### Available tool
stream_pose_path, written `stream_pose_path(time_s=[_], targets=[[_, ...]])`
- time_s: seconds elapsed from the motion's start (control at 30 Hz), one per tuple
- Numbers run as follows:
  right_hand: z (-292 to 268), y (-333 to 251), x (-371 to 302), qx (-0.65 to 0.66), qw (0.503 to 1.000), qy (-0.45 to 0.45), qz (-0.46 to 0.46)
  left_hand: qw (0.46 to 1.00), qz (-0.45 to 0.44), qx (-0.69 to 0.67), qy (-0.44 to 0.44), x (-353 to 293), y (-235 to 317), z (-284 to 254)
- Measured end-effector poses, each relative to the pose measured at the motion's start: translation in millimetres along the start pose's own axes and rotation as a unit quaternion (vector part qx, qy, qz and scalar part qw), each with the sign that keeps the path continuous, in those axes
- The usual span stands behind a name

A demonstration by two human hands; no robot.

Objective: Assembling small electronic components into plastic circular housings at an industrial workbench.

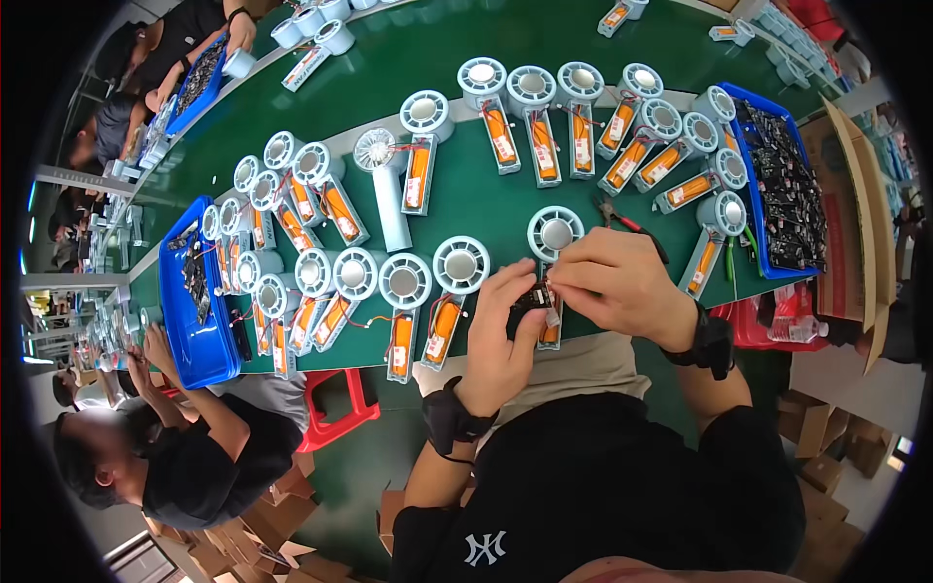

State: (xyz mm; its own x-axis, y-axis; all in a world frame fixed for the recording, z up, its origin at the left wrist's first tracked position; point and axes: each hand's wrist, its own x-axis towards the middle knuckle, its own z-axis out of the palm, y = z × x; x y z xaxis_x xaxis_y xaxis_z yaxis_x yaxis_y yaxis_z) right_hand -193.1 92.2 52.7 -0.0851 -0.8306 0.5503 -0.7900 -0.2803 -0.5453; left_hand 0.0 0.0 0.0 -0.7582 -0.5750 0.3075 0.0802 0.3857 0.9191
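My left hand [499,335] pinches a small black circuit board [532,299] between thumb and fingers, at the near edge of the green table. Against the board's right end, my right hand [622,287] is closed in a pinch; what its fingertips grip is hidden, perhaps a thin wire. Just beyond both hands lies a pale blue handheld fan body [556,231], its round head pointing away from me. My hands cover most of its handle, and only the lower end shows beneath them. Red-handled pliers [622,216] lie right beside my right hand.
Several fan bodies [403,282] with orange batteries in open handles stand left and ahead. A blue tray [209,364] sits left; another blue tray [727,97] with circuit boards stands right, beside a cardboard box [844,223]. A co-worker [199,452] sits at left near a red stool [340,413].
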Motion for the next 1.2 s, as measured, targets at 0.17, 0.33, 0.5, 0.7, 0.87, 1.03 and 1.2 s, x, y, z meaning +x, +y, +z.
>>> stream_pose_path(time_s=[0.17, 0.33, 0.5, 0.7, 0.87, 1.03, 1.2], targets=[[-4, 1, 4, -0.013, 0.999, -0.030, 0.003, 1.000, -0.004, -0.008, 0.023, 4, -2, 1], [-5, -7, 17, -0.031, 0.997, -0.060, -0.024, 0.998, 0.007, 0.050, 0.039, 0, 2, -5], [-13, -16, 13, -0.063, 0.995, -0.074, -0.011, 0.995, 0.045, 0.064, 0.060, -10, -13, 14], [-7, -19, 18, -0.023, 0.997, -0.075, -0.004, 0.996, 0.019, 0.050, 0.067, -8, 2, 4], [-5, -19, 22, -0.019, 0.996, -0.081, -0.011, 0.995, 0.019, 0.040, 0.085, -9, 1, 5], [-7, -21, 23, -0.036, 0.997, -0.069, -0.006, 0.994, 0.046, 0.053, 0.084, -6, 0, 7], [-6, -22, 24, -0.028, 0.997, -0.068, -0.003, 0.994, 0.043, 0.039, 0.094, -7, 0, 6]])
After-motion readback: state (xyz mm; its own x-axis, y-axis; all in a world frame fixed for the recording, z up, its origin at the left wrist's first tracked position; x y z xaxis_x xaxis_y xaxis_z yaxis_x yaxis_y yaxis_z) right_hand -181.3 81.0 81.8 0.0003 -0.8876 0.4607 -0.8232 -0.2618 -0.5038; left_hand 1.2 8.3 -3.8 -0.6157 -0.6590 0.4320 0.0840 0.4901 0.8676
